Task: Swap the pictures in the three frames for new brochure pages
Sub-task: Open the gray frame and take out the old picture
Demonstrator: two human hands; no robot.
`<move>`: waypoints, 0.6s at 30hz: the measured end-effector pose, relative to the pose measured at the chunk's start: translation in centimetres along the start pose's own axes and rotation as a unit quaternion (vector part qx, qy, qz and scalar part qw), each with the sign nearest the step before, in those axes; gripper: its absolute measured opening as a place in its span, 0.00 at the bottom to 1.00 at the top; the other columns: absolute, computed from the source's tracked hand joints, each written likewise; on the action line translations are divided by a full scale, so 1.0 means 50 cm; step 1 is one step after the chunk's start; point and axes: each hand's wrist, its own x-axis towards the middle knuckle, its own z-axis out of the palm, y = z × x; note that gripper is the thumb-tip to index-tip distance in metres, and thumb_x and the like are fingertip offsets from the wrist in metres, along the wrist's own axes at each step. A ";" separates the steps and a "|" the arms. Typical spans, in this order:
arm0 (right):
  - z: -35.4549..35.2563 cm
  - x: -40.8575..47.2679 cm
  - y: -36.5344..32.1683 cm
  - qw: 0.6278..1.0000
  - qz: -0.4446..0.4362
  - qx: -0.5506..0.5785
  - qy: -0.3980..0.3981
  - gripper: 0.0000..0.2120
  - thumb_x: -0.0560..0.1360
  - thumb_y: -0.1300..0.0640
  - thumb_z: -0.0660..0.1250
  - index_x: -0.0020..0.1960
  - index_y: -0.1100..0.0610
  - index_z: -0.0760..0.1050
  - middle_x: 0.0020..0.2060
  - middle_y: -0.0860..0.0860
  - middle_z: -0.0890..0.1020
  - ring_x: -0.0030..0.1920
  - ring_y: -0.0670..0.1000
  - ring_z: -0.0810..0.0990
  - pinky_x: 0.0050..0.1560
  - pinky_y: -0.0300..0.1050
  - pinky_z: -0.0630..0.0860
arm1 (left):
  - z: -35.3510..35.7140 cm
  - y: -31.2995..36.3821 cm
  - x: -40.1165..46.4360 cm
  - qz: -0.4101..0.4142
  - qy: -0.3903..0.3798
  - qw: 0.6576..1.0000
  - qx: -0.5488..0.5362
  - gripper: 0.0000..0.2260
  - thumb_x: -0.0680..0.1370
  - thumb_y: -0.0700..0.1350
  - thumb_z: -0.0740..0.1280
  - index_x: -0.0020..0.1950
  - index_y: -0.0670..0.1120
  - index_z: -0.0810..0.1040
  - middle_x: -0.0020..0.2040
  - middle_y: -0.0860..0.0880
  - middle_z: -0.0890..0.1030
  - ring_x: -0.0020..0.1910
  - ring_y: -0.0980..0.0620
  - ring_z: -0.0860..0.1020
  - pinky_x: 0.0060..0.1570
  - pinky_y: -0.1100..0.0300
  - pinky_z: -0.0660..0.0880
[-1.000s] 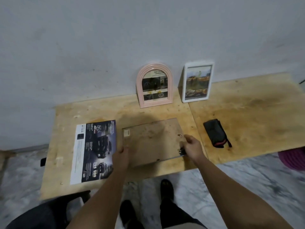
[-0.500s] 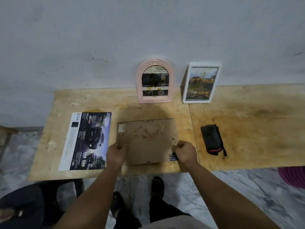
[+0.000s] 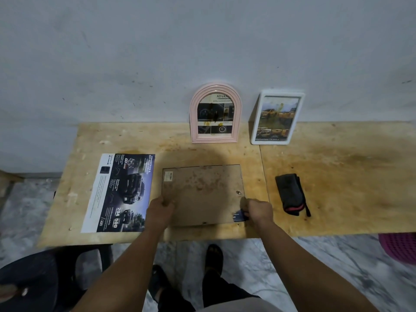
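Left hand [image 3: 160, 209] grips the face-down frame [image 3: 202, 194] on the bench [image 3: 337, 176]; right hand [image 3: 258, 209] fingers pinch a blue page [image 3: 239, 216] at its corner.

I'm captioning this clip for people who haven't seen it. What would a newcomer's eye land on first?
First, the two hands at the near table edge: the left hand grips the left edge of a face-down brown frame, and the right hand pinches a dark blue card at its lower right corner. Next, the pink arched frame and white frame standing against the wall, and the truck brochure page lying to the left.
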 end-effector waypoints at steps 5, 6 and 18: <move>0.007 0.007 0.016 0.999 0.029 0.035 -0.005 0.15 0.63 0.53 0.69 0.41 0.64 0.82 0.42 0.61 0.86 0.47 0.62 0.85 0.47 0.58 0.81 | -0.009 -0.001 -0.005 0.015 -0.013 1.000 0.005 0.26 0.84 0.48 0.65 0.80 0.39 0.66 0.76 0.40 0.72 0.73 0.37 0.71 0.69 0.48 0.69; 0.007 0.003 0.022 0.998 0.039 0.053 -0.008 0.12 0.67 0.56 0.70 0.42 0.65 0.82 0.44 0.61 0.86 0.47 0.61 0.84 0.44 0.55 0.78 | -0.011 -0.002 -0.005 0.017 -0.018 1.000 0.005 0.27 0.84 0.48 0.65 0.80 0.39 0.65 0.76 0.40 0.72 0.74 0.37 0.71 0.70 0.48 0.69; -0.014 0.004 0.038 0.987 0.026 0.117 -0.104 0.14 0.77 0.62 0.70 0.62 0.59 0.81 0.50 0.57 0.84 0.47 0.53 0.80 0.40 0.45 0.75 | -0.014 0.001 -0.002 0.015 -0.045 0.999 0.003 0.29 0.84 0.49 0.65 0.81 0.39 0.62 0.79 0.40 0.69 0.73 0.37 0.71 0.63 0.51 0.70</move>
